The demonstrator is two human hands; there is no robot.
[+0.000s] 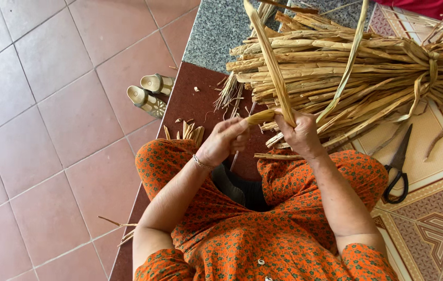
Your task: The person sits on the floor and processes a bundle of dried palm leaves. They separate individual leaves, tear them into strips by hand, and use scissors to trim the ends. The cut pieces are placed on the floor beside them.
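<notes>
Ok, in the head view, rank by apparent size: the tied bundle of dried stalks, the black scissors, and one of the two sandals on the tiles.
1. Bundle of dried stalks, by far the largest.
2. Black scissors.
3. Sandal, somewhat shorter than the scissors, though close enough that the camera angle leaves it unsure.

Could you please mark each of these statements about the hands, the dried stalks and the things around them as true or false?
1. Both hands, left hand and right hand, grip one dried strip. True.
2. The scissors are in the right hand. False: they lie on the patterned mat.
3. The big bundle of stalks is tied together. True.
4. The pair of sandals sits on the mat. False: on the pink tiled floor.
</notes>
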